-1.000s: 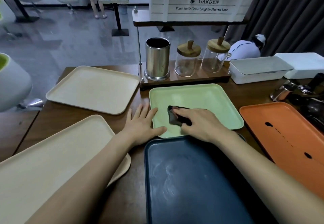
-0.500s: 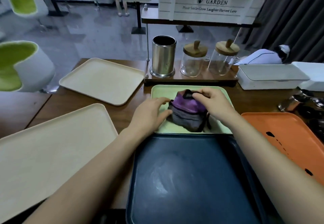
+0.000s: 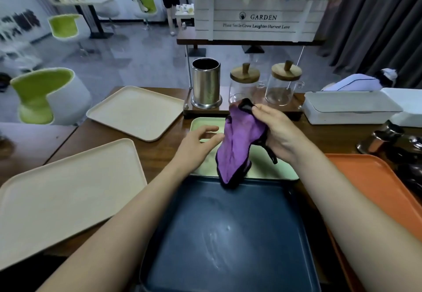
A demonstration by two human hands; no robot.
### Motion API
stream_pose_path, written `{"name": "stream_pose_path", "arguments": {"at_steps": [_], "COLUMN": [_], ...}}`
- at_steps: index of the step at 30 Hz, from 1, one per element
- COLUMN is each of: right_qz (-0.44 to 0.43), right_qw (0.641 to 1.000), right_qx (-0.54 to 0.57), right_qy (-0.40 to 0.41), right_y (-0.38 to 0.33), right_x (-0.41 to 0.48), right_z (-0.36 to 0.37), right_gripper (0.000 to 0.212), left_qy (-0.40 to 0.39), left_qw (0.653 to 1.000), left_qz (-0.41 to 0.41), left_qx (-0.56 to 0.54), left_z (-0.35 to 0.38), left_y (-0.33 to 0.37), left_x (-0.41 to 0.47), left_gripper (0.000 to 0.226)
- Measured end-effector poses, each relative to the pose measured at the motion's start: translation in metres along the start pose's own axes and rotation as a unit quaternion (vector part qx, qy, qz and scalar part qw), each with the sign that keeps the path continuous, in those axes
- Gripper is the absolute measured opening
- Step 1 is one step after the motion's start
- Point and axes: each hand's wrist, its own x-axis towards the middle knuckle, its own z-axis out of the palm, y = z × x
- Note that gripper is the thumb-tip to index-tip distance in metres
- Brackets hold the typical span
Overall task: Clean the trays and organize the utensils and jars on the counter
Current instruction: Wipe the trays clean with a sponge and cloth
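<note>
Lifted since half a second ago, the purple cloth (image 3: 239, 145) is no longer bunched on the green tray (image 3: 274, 169). It hangs from my right hand (image 3: 280, 131), whose fingers and thumb are clamped on its upper, black-edged corner. Its long axis runs down and toward me from that hand, and its lower end dangles over the far rim of the dark blue tray (image 3: 228, 234). My left hand (image 3: 196, 143) has come off the green tray's edge and hovers just left of the cloth, fingers apart, holding nothing, almost touching the fabric. It is the nearer hand to catch the loose end. I judge the blue tray, below both hands, comes next.
</note>
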Motion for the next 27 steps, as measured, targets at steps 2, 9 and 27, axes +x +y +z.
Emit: {"name": "stream_pose_path", "arguments": {"at_steps": [2,9,27], "right_qz": [0.004,0.025,0.075], "right_qw": [0.999,0.995,0.854], "right_qx": [0.040,0.092,-0.400], "right_qy": [0.002,-0.009,0.324], "right_y": [0.002,0.012,0.058], "right_x": [0.000,0.005,0.017], "right_z": [-0.002,-0.004,-0.057], "right_gripper": [0.017,0.021,0.010], "left_qy": [-0.009,-0.039,0.165], "left_qw": [1.000,0.998,0.962], "left_qz": [0.005,0.019,-0.025], "left_qx": [-0.009,-0.054,0.216], "left_z": [-0.001,0.009,-0.036], "left_y": [0.002,0.015,-0.034], "left_x": [-0.001,-0.001,0.016], "left_gripper": [0.036,0.025,0.035]}}
